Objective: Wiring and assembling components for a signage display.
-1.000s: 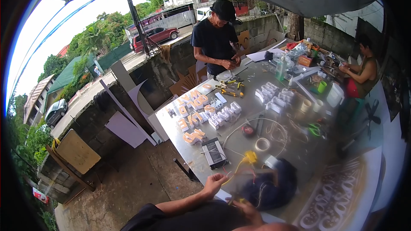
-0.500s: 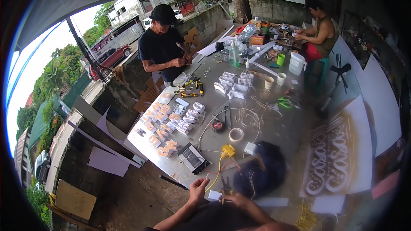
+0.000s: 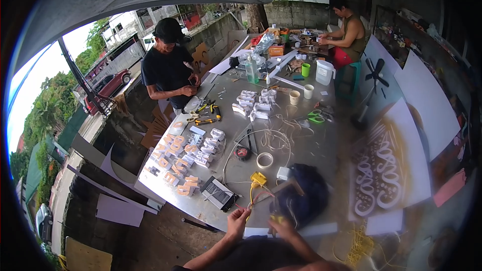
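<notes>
At the near table edge my left hand [image 3: 238, 222] is closed, its fingertips pinching thin wires [image 3: 249, 205], red and yellow, that run toward a yellow plug-like block [image 3: 258, 178]. Just to its right my right hand [image 3: 284, 226] is wrapped round yellow-handled pliers [image 3: 276, 217], blurred by motion. The pliers' jaws are smeared, so I cannot tell whether they touch a wire. Left of the block lies a black and silver power supply box [image 3: 219, 194]. A white adapter [image 3: 283, 173] and a bunched dark blue cloth item [image 3: 307, 195] sit beyond my right hand.
The metal table [image 3: 296, 143] carries a masking tape roll [image 3: 264, 160], a tape measure [image 3: 242, 153], green scissors [image 3: 315, 116] and several white block letters [image 3: 213, 145]. One co-worker [image 3: 168, 70] stands at the left edge; another [image 3: 346, 35] sits at the far right.
My left hand has gone from beside the yellow wire to pinching wires. My right hand with the pliers has shifted slightly right. The whole view has turned a little.
</notes>
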